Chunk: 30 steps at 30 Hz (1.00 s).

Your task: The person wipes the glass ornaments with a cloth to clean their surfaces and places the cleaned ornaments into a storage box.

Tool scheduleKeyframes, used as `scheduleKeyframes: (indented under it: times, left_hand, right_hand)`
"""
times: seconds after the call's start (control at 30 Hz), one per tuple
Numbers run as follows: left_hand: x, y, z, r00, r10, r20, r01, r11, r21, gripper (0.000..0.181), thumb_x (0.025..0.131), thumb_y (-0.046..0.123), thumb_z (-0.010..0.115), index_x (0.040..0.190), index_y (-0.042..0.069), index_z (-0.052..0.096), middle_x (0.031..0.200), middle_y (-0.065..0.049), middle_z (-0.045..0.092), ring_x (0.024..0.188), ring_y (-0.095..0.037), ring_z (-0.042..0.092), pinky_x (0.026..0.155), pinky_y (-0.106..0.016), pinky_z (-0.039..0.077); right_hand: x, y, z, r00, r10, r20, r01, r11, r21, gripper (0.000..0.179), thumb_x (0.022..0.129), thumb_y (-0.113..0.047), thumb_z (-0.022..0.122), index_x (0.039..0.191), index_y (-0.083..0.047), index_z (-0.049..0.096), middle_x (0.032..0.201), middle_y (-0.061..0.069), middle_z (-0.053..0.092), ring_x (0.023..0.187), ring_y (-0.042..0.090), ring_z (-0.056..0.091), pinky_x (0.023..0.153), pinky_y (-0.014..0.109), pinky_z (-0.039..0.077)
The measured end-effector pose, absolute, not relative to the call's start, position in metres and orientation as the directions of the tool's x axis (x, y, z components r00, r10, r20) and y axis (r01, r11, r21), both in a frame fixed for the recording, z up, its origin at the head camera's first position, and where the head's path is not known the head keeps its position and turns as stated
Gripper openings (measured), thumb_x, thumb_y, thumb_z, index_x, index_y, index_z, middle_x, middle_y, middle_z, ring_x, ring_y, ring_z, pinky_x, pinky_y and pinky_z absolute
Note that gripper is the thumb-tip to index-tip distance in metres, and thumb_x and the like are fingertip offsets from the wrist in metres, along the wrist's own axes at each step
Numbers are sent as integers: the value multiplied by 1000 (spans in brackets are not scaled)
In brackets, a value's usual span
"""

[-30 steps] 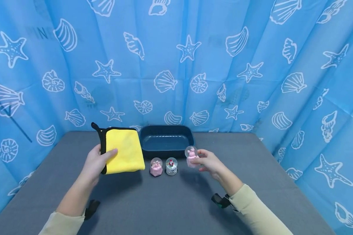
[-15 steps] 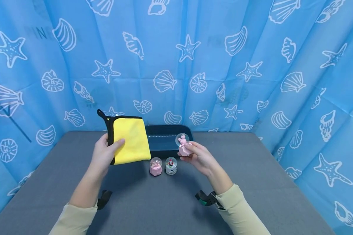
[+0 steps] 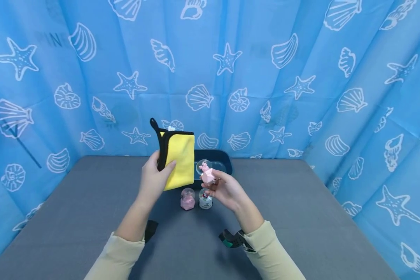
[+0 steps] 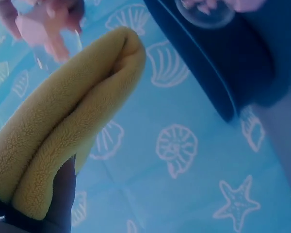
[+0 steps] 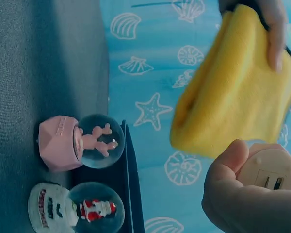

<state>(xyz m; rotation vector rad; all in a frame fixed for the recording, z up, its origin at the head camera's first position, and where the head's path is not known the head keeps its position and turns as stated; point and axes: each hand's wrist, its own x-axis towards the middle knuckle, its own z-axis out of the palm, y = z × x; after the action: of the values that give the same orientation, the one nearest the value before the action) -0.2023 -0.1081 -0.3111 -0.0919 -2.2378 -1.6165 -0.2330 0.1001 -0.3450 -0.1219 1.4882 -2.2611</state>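
Observation:
My left hand (image 3: 154,175) grips a folded yellow cloth (image 3: 182,157) with black edging and a hanging loop, thumb on the near face. In my right hand (image 3: 229,192) is a pink snow globe (image 3: 208,175), pinched by its base and tilted with the dome toward the cloth. The right wrist view shows the underside of that globe's base (image 5: 269,167), with slots in it. Cloth and globe are held up close to each other. Below them on the table stand a second pink snow globe (image 5: 60,143) and a white one (image 5: 51,208) with a Santa figure inside.
A dark blue rectangular tray (image 3: 227,161) stands at the back of the grey table (image 3: 283,202), partly hidden behind the cloth and right hand. A blue curtain (image 3: 259,77) with shells and starfish hangs behind and at the sides.
My left hand has carried the cloth right and upward, turning it narrower to the head view. My right hand has moved left with the pink snow globe, tipping it. The two standing globes stay put.

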Motion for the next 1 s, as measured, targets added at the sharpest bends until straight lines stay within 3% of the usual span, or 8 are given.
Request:
scheduleKeyframes:
  times: [0.27,0.4,0.5,0.6,0.73,0.83,0.93,1.0]
  left_hand:
    - [-201,-79,-311,-907,-68,416,328,506,798,41,95,17,64,131,1,53,109,-19,67,89,-31,67,76,-47,55]
    - [-198,-72,-312,-883,82,462,407,625,667,46,94,25,66,133,5,55,122,-15,63,103,-31,62,83,-49,52]
    - [-197,-70,-310,-871,220,440,459,685,566,50,94,36,64,132,4,58,136,-13,54,124,-33,50,98,-53,44]
    - [-199,-71,-306,-860,266,436,485,694,532,42,94,37,63,121,5,67,135,-12,56,126,-35,47,101,-53,40]
    - [-208,-72,-307,-865,181,468,460,660,594,29,89,31,71,106,7,71,122,-11,60,116,-32,48,95,-51,43]
    - [-216,-70,-311,-895,119,431,411,597,689,47,86,33,73,124,7,60,131,-13,51,121,-33,41,96,-54,37]
    - [-220,-67,-317,-932,98,350,352,489,798,74,86,35,71,146,10,36,145,-15,36,126,-34,35,98,-57,35]
    - [-222,-65,-320,-947,87,309,318,388,865,82,87,35,70,151,12,25,146,-15,34,125,-34,36,97,-57,37]
  right_hand:
    - [-229,94,-343,-884,-455,-108,299,-371,-879,43,105,-20,35,144,-2,30,108,8,49,87,20,51,70,27,44]
    - [-227,92,-342,-879,-474,-47,260,-395,-881,27,106,-18,32,125,-11,50,93,3,56,82,18,50,67,28,43]
    - [-227,90,-343,-888,-459,-31,241,-407,-881,24,105,-14,31,108,-16,55,87,2,54,77,17,49,66,29,41]
    - [-226,90,-342,-895,-445,-38,243,-412,-878,26,102,-10,29,101,-16,54,86,2,54,75,17,48,65,30,39]
    - [-224,90,-340,-892,-451,-35,244,-415,-877,27,102,-11,29,99,-17,55,89,2,56,78,18,51,65,31,38]
    - [-222,88,-338,-888,-460,-13,227,-413,-882,28,101,-11,30,97,-17,57,90,1,56,79,18,51,66,31,37]
    - [-219,86,-336,-888,-459,18,178,-379,-908,29,102,-13,29,96,-18,57,89,0,55,77,17,50,65,30,37]
    - [-217,84,-335,-894,-447,40,129,-343,-930,27,102,-15,30,96,-19,56,87,-1,54,75,16,50,65,30,38]
